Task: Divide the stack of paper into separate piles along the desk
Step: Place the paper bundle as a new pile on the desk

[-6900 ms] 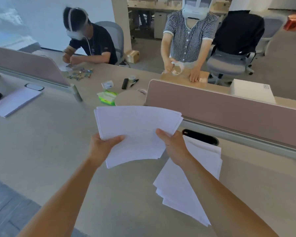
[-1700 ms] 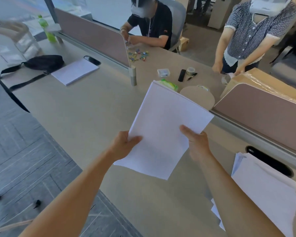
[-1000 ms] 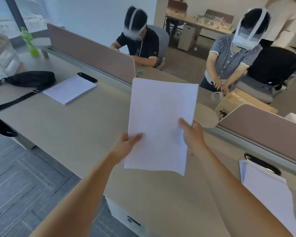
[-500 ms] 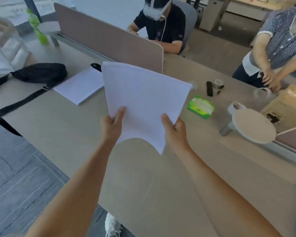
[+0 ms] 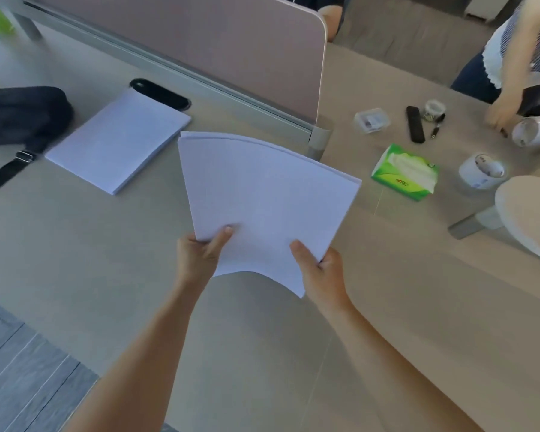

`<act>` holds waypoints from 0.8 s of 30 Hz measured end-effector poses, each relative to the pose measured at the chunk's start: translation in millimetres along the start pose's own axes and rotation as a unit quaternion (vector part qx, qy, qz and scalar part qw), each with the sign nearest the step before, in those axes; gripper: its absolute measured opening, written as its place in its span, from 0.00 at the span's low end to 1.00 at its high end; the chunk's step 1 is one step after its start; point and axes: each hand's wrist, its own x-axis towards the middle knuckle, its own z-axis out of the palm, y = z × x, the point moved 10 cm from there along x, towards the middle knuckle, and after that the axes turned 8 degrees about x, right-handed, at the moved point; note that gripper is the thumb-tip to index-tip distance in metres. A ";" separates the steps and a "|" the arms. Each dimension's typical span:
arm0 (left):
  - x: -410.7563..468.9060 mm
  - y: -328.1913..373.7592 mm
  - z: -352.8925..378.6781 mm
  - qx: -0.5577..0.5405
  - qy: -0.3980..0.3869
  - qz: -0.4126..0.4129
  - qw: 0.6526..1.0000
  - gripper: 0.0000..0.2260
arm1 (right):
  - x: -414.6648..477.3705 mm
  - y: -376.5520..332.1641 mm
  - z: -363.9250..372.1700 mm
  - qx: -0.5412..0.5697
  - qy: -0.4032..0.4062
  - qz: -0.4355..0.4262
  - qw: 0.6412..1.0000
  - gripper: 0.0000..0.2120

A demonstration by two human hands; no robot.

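**Q:** What is the largest surface shown?
**A:** The beige tabletop (image 5: 75, 244). A pink divider panel (image 5: 215, 48) stands on it, beyond the held stack of paper (image 5: 268, 198).

**Q:** Where is that stack?
**A:** It is held above the tabletop, with its far edge curving wide. To the left of the stack, a laid pile of paper (image 5: 119, 138) lies flat on the tabletop. Farther left of the stack is a black bag (image 5: 19, 113).

**Q:** How is the stack held?
**A:** The left hand (image 5: 197, 260) grips its near left corner and the right hand (image 5: 321, 275) grips its near right corner. In each hand the fingers (image 5: 223, 235) are closed on the sheets, with the thumb on top and the rest beneath.

**Q:** What is the smallest item?
**A:** A green tissue pack (image 5: 406, 173), to the right of the stack and not touching it.
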 end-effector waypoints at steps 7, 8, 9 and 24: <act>8.8 7.2 11.2 0.056 -0.016 0.004 0.998 0.21 | 9.2 10.9 -5.9 0.021 0.045 0.040 0.998 0.07; 12.4 15.2 15.2 0.083 -0.022 0.006 0.996 0.24 | 13.6 9.3 -12.7 0.027 0.070 0.042 0.996 0.06; 16.2 24.4 21.0 0.115 -0.032 0.008 0.993 0.25 | 17.8 8.1 -21.2 0.035 0.095 0.045 0.994 0.05; 45.4 -25.3 112.6 0.382 -0.208 -0.092 0.896 0.27 | 40.7 90.4 -85.1 -0.132 0.142 0.264 0.945 0.10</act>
